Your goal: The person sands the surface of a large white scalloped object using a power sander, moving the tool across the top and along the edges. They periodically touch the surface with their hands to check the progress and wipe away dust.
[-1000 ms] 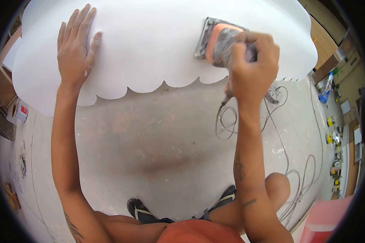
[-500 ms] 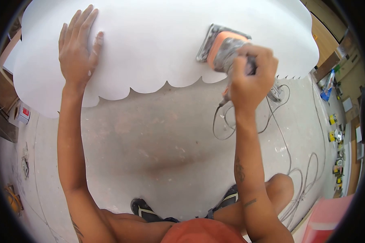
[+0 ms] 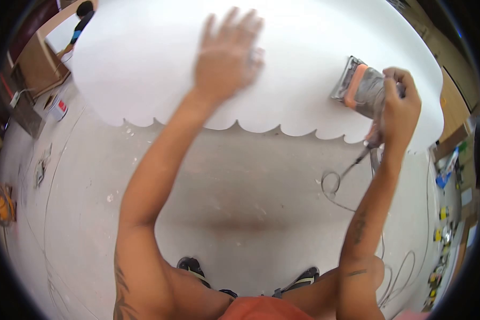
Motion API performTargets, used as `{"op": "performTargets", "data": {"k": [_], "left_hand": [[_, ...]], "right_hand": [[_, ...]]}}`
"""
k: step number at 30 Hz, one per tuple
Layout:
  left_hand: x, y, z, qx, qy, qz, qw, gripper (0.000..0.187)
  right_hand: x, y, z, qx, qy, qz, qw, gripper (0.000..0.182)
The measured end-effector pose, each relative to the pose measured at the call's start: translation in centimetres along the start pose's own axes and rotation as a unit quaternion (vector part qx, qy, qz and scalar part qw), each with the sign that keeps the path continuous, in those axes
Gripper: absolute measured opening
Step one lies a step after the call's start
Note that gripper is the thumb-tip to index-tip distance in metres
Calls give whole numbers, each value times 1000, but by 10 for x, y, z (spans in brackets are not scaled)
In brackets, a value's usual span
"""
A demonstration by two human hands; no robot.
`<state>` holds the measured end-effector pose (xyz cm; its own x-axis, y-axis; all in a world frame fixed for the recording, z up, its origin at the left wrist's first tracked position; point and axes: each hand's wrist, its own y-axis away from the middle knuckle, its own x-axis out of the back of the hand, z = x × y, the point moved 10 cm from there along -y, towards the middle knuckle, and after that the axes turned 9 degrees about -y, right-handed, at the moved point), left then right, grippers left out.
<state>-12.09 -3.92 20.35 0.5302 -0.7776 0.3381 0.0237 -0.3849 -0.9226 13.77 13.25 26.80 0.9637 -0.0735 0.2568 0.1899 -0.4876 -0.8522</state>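
Note:
A large white panel (image 3: 298, 69) with a scalloped near edge spans the top of the view. My right hand (image 3: 402, 104) is wrapped round the body of an orange and grey electric sander (image 3: 365, 88), dusty all over. The sander sits tilted over the right part of the panel, its pad facing up and left, and its cord drops past the scalloped edge. Blurred by motion, my left hand (image 3: 229, 56) is over the middle of the panel with its fingers spread and holds nothing.
Another person (image 3: 82, 24) is at the far left beside a wooden cabinet (image 3: 40, 66). A paint can (image 3: 57, 108) stands on the dusty floor (image 3: 224, 181). Looped cord (image 3: 400, 277) lies at lower right. A blue and white packet (image 3: 448, 168) and several yellow items line the right side.
My left hand has moved right across the panel. The sander in my right hand now appears farther right and lower. The view has shifted, bringing another person into sight at left.

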Motion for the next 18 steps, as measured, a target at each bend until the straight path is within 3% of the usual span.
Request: {"op": "performTargets", "data": {"k": [4, 8, 12, 14, 18], "left_hand": [[0, 8, 45, -89, 48, -36, 994, 60], [9, 10, 12, -114, 74, -22, 991, 62], [27, 10, -105, 34, -87, -8, 996, 58], [35, 17, -167, 90, -140, -22, 986, 55], [52, 44, -243, 163, -171, -17, 972, 54]], "right_hand": [[-46, -67, -39, 40, 5, -145, 989, 27], [-113, -118, -60, 77, 26, -291, 953, 28], [-179, -149, -86, 103, -4, -343, 934, 30], [-189, -141, -120, 27, -22, -326, 945, 27], [-239, -138, -161, 84, 43, -363, 927, 34]]}}
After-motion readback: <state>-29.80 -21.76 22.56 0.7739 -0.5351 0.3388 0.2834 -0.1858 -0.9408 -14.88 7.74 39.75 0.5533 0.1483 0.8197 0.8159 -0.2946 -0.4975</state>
